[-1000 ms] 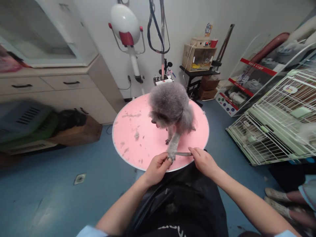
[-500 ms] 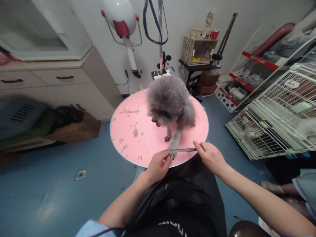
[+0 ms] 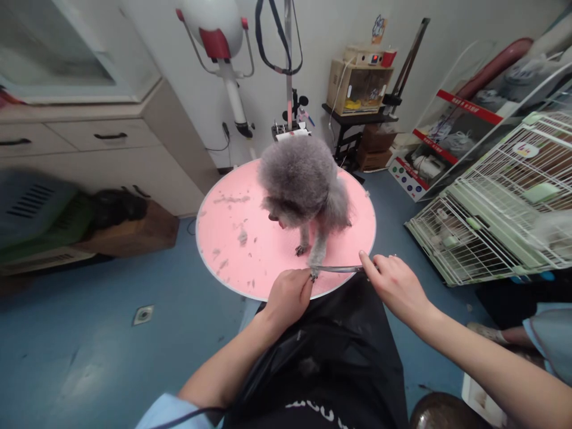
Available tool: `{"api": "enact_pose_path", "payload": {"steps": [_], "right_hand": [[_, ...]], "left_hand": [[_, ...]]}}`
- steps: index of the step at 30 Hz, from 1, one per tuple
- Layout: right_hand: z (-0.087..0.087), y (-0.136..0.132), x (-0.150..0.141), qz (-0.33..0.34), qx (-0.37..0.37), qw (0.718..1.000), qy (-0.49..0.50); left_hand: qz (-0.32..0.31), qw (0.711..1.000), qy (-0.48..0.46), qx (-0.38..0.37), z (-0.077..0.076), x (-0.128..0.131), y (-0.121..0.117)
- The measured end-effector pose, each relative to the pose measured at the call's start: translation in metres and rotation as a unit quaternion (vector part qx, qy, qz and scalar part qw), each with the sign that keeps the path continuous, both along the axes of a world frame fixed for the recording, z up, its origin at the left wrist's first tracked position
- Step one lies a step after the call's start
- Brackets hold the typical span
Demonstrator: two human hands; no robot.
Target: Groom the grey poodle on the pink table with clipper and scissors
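A grey curly-coated dog [image 3: 298, 176] sits on a round pink grooming table [image 3: 223, 238], its head turned toward the left. My left hand [image 3: 288, 296] is closed on the dog's front paw [image 3: 314, 273] at the table's near edge. In my right hand [image 3: 393, 277] are long metal scissors [image 3: 342, 269], pointing left, with the blades lying against the fur just above that paw. The blades look close together. My right index finger sticks out over the handles, which my hand mostly hides. Tufts of cut grey fur [image 3: 242, 237] lie on the table's left half.
A grooming post [image 3: 288, 65] with a hanging black loop rises behind the dog, near a white dryer [image 3: 214, 30]. Wire cages [image 3: 496, 208] stand at right, cabinets [image 3: 111, 161] at left. Another person's leg [image 3: 513, 336] shows at lower right, near a round brown stool [image 3: 440, 411].
My right hand and the scissors have moved slightly right. The dog's head has dipped and shifted a little left. My left hand keeps its hold on the paw.
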State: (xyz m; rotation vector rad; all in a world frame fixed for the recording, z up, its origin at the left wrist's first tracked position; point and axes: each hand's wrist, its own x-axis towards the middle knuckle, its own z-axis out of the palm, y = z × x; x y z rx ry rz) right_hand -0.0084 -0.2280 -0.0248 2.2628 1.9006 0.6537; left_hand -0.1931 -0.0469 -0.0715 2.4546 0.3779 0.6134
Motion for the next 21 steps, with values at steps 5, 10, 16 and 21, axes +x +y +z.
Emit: {"api": "enact_pose_path", "payload": {"steps": [5, 10, 16, 21], "right_hand": [[0.007, 0.0, -0.003, -0.016, 0.0, 1.0, -0.003], [0.018, 0.003, -0.006, -0.006, -0.014, 0.999, -0.046], [-0.005, 0.004, -0.002, 0.014, 0.003, 1.0, -0.004], [-0.065, 0.004, -0.015, 0.023, 0.075, 0.989, 0.122]], "left_hand": [[-0.008, 0.999, 0.028, 0.042, -0.003, 0.003, -0.001], [-0.012, 0.998, 0.035, 0.044, -0.003, 0.005, -0.004], [-0.018, 0.978, 0.028, -0.207, 0.004, 0.004, -0.003], [-0.06, 0.918, -0.022, -0.391, 0.0, -0.004, 0.004]]}}
